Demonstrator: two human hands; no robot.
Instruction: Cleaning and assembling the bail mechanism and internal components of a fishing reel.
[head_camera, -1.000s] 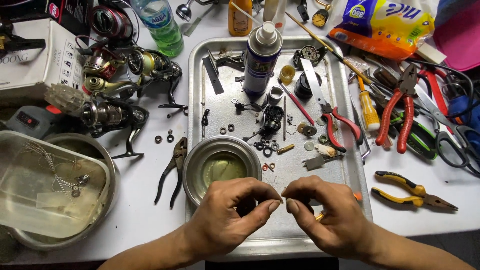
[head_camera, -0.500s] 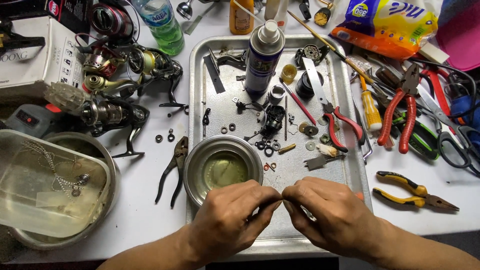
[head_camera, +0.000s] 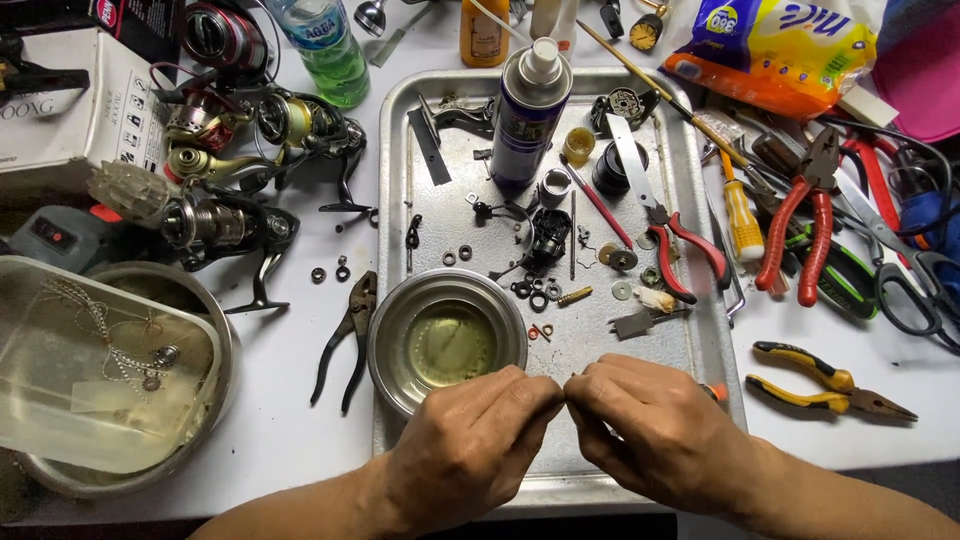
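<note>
White bench (head_camera: 290, 440) crowded with fishing-reel repair gear, anchored by a metal tray (head_camera: 700, 230) at centre. Left of the tray: clear plastic tub (head_camera: 100, 370), dismantled spinning reels (head_camera: 235, 165), black pliers (head_camera: 345, 340). Right of the tray: red pliers (head_camera: 805, 225), yellow-handled pliers (head_camera: 830, 380). On the tray: tall spray can (head_camera: 525, 115) toward its far edge, steel bowl (head_camera: 447, 340) of yellowish liquid toward its near-left side, washers and springs scattered between. Over the tray's near edge, left hand (head_camera: 480, 450) and right hand (head_camera: 655, 435) meeting fingertip to fingertip, each grip pinched narrow on a tiny part hidden between them; kind impossible to tell. Likely light, small, perhaps oily and easily dropped, best pinched at its ends between thumb and forefinger. Compared with half a second earlier, hands pressed closer together, the thin piece then visible between the fingertips now covered.
</note>
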